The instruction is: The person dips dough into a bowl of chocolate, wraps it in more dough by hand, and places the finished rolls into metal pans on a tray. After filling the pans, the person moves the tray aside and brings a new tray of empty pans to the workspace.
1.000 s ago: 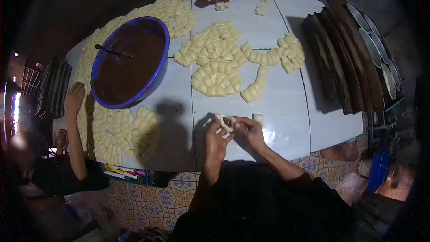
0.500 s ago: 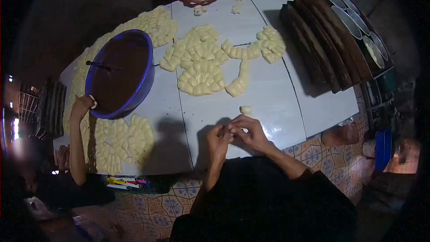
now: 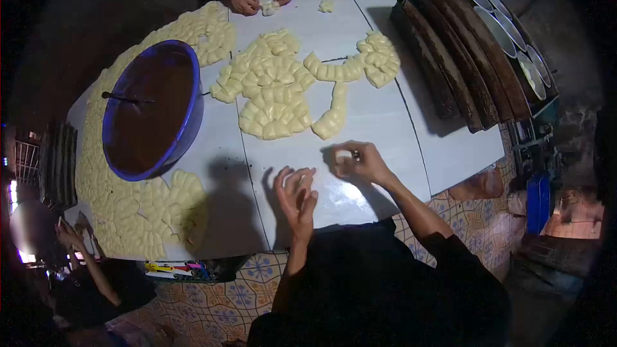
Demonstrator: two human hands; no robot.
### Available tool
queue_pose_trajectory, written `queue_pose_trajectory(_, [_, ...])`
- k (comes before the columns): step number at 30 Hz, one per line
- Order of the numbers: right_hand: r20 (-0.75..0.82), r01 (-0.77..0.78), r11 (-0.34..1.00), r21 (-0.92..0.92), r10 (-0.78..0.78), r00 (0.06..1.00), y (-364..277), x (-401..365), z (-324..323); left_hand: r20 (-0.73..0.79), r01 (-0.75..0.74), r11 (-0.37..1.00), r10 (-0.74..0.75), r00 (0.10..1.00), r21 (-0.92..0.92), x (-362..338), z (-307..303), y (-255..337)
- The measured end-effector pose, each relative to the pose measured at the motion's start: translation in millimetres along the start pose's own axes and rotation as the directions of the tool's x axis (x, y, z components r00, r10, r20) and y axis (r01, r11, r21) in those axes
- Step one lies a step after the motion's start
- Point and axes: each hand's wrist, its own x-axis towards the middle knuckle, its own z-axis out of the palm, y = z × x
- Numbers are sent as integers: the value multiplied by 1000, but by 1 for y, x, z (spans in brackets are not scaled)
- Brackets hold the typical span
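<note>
My right hand (image 3: 361, 162) is over the white table (image 3: 379, 115), thumb and fingers curled around a small pale dough piece (image 3: 345, 155). Part of that piece is hidden by the fingers. My left hand (image 3: 297, 199) hovers closer to my body, fingers apart and slightly bent, with nothing visible in it. Beyond both hands lie clusters of shaped dough pieces (image 3: 276, 112), packed side by side, with a curved row (image 3: 337, 72) linking to a smaller cluster (image 3: 380, 58).
To the left stands a blue tub (image 3: 196, 99) of brown filling with a dark-handled utensil (image 3: 122, 97). More dough pieces (image 3: 116, 218) surround it. Dark trays (image 3: 443, 58) and metal tins (image 3: 495, 26) are at right. Co-workers stand across (image 3: 244, 0) and at left (image 3: 96, 270).
My hands have parted; the right reached forward and closed around the dough piece lying there. The left co-worker's hand withdrew from the tub. Across the table, the other co-worker's hands moved apart.
</note>
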Motion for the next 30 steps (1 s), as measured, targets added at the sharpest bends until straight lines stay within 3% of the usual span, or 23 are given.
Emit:
queue_pose_trajectory(1, [-110,-83,993,89,93,990,-4,6,-1,-57,-17,998,20,998,57,3,-5,-4])
queue_pose_trajectory(4, [-21,-215,884,416,245,969,33,29,-13,-58,30,989,-21,998,147,11,-23,-12])
queue_pose_trajectory(5, [-162,-180,967,182,210,964,39,32,-17,-49,43,987,-35,998,156,13,-29,-15])
queue_pose_trajectory(7, [-265,-138,990,-30,126,956,60,37,-23,-79,50,976,-34,996,210,14,-32,-22])
queue_pose_trajectory(10, [-59,-125,936,-329,112,992,47,49,-34,-18,12,917,-6,1000,398,34,-23,-32])
queue_pose_trajectory(11, [-4,-108,908,-405,117,993,30,55,-40,83,-110,868,79,993,484,45,-16,-34])
queue_pose_trajectory(12, [-46,8,805,-594,-44,998,-5,61,-42,120,-145,845,97,988,515,59,-4,-30])
queue_pose_trajectory(13, [72,98,811,-577,-69,995,-9,78,-54,157,-183,819,115,981,544,73,9,-27])
queue_pose_trajectory(15, [174,429,523,-736,-466,868,14,109,-69,232,-193,732,50,971,653,98,32,-31])
queue_pose_trajectory(16, [158,391,506,-769,-441,883,16,118,-73,326,-285,550,25,945,785,113,36,-44])
queue_pose_trajectory(18, [130,321,458,-829,-400,907,18,139,-82,388,-379,487,87,917,787,134,53,-68])
queue_pose_trajectory(19, [124,340,427,-838,-457,881,25,147,-82,417,-422,429,112,902,798,141,61,-74])
queue_pose_trajectory(22, [152,262,479,-838,-255,955,22,145,-87,306,-312,367,78,949,876,153,84,-86])
queue_pose_trajectory(23, [-7,131,687,-715,-195,981,23,139,-83,272,-279,365,72,960,888,158,88,-88])
queue_pose_trajectory(24, [-78,36,818,-573,-99,992,11,129,-79,237,-264,328,121,964,907,162,90,-91])
queue_pose_trajectory(25, [-128,-64,912,-405,13,992,-7,115,-74,299,-308,380,83,951,872,166,85,-95])
queue_pose_trajectory(27, [-282,179,955,-237,-243,928,-26,80,-76,429,-383,487,17,903,785,173,70,-100])
queue_pose_trajectory(28, [-398,280,955,-96,-295,869,-39,57,-82,406,-310,610,-22,913,729,172,68,-89])
queue_pose_trajectory(30, [-574,527,839,137,-366,732,-71,12,-103,383,-199,673,-136,914,713,167,54,-74])
